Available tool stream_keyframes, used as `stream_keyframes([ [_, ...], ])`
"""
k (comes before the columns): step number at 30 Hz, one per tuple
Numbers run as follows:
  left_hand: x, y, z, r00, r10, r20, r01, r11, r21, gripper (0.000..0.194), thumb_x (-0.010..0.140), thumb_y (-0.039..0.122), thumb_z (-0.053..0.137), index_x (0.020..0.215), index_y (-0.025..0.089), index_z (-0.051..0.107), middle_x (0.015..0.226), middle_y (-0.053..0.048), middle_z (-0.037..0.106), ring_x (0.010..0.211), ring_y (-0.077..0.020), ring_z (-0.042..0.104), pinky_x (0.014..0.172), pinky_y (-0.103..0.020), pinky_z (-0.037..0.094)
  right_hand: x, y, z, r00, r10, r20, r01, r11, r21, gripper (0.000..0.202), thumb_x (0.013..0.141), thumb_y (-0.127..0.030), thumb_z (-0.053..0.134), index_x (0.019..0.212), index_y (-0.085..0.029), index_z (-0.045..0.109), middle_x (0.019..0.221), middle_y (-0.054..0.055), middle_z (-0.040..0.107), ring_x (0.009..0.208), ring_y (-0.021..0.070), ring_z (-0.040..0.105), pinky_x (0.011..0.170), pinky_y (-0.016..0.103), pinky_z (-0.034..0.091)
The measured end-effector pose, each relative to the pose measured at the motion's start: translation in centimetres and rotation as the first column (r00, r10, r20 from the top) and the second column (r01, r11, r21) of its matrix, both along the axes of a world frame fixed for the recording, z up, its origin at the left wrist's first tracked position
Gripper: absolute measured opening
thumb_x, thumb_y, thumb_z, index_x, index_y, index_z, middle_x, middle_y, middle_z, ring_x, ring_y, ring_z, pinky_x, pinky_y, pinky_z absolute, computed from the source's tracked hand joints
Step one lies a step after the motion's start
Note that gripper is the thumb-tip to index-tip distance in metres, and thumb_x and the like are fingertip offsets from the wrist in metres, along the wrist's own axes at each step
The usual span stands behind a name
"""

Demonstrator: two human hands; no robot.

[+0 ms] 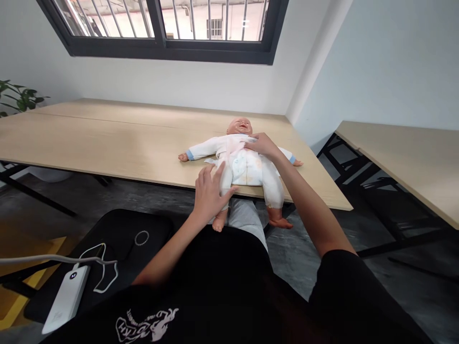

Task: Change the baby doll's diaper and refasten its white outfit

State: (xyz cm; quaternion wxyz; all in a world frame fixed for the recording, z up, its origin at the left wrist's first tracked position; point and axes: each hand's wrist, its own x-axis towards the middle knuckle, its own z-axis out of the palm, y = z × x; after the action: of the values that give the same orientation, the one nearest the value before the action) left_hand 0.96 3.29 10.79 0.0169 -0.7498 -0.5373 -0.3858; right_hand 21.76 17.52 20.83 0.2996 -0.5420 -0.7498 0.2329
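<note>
A baby doll (pixel 239 126) lies on its back at the table's front edge, head toward the window, with its lower legs hanging over the edge. It wears a white long-sleeved top (pixel 211 145) with blue cuffs, a printed diaper (pixel 247 170) and white leggings (pixel 273 185). My right hand (pixel 264 146) is on the doll's chest, its bent fingers closed on the front of the top. Beside the doll's leg on the left, my left hand (pixel 210 191) hovers with fingers spread and thumb out over the leg, holding nothing.
The wooden table (pixel 125 138) runs along the wall under a barred window (pixel 165 43). Another table (pixel 405 153) stands at right. On a black chair (pixel 122 229) at left lie a white power bank (pixel 68 298) with a cable and a bracelet (pixel 141 238).
</note>
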Motion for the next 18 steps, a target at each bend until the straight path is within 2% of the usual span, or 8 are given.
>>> stream_keyframes([
  [3, 0.4, 3.0, 2.3, 0.974, -0.153, -0.165, 0.146, 0.988, -0.05, 0.061, 0.103, 0.063, 0.045, 0.155, 0.03, 0.05, 0.169, -0.011, 0.035, 0.158, -0.0406, 0.023, 0.127, -0.061, 0.022, -0.5, 0.5, -0.9, 0.996, -0.02, -0.091, 0.022, 1.0, 0.017, 0.024, 0.076, -0.034, 0.068, 0.065, -0.017, 0.055, 0.064, -0.004, 0.05, 0.069, 0.0129, 0.043, 0.068, 0.027, 0.031],
  [5, 0.7, 5.1, 3.5, 0.939, -0.269, -0.215, 0.236, 0.958, -0.166, 0.056, 0.108, 0.057, 0.037, 0.157, 0.032, 0.048, 0.171, -0.007, 0.032, 0.159, -0.0385, 0.022, 0.128, -0.062, 0.017, -0.6, 1.0, -1.8, 0.987, -0.046, -0.153, 0.05, 0.998, 0.024, 0.024, 0.075, -0.037, 0.072, 0.07, -0.016, 0.062, 0.072, -0.002, 0.06, 0.075, 0.016, 0.052, 0.073, 0.028, 0.037],
  [8, 1.0, 7.8, 4.6, 0.905, -0.384, -0.182, 0.328, 0.904, -0.273, 0.058, 0.109, 0.054, 0.03, 0.163, 0.033, 0.038, 0.173, -0.004, 0.029, 0.16, -0.0334, 0.026, 0.13, -0.059, 0.016, -0.5, 1.8, -3.2, 0.974, -0.133, -0.186, 0.148, 0.986, 0.071, 0.026, 0.077, -0.04, 0.075, 0.081, -0.016, 0.064, 0.092, 0.004, 0.069, 0.09, 0.0217, 0.061, 0.084, 0.031, 0.045],
  [12, 1.6, 10.5, 5.3, 0.906, -0.412, -0.092, 0.354, 0.86, -0.367, 0.062, 0.108, 0.058, 0.026, 0.165, 0.036, 0.032, 0.174, -0.001, 0.026, 0.163, -0.0314, 0.018, 0.13, -0.062, 0.009, -0.5, 2.8, -4.5, 0.946, -0.311, -0.088, 0.322, 0.934, 0.156, 0.029, 0.088, -0.042, 0.07, 0.1, -0.017, 0.061, 0.121, 0.016, 0.062, 0.118, 0.0295, 0.059, 0.104, 0.041, 0.047],
  [15, 2.1, 12.4, 5.7, 0.921, -0.386, -0.051, 0.324, 0.832, -0.451, 0.062, 0.107, 0.059, 0.02, 0.164, 0.038, 0.033, 0.174, 0.002, 0.024, 0.164, -0.0343, 0.01, 0.127, -0.069, 0.005, -0.4, 3.2, -5.1, 0.921, -0.39, -0.016, 0.385, 0.901, 0.2, 0.031, 0.097, -0.045, 0.06, 0.109, -0.017, 0.058, 0.126, 0.02, 0.055, 0.129, 0.0362, 0.051, 0.11, 0.051, 0.044],
  [18, 2.2, 14.4, 6.0, 0.932, -0.359, -0.055, 0.286, 0.817, -0.501, 0.062, 0.106, 0.059, 0.02, 0.163, 0.039, 0.035, 0.174, 0.003, 0.024, 0.164, -0.035, 0.006, 0.126, -0.071, 0.003, 0.2, 3.3, -5.2, 0.899, -0.436, 0.037, 0.415, 0.877, 0.243, 0.031, 0.101, -0.044, 0.053, 0.111, -0.015, 0.057, 0.127, 0.023, 0.054, 0.13, 0.0399, 0.048, 0.109, 0.057, 0.041],
])
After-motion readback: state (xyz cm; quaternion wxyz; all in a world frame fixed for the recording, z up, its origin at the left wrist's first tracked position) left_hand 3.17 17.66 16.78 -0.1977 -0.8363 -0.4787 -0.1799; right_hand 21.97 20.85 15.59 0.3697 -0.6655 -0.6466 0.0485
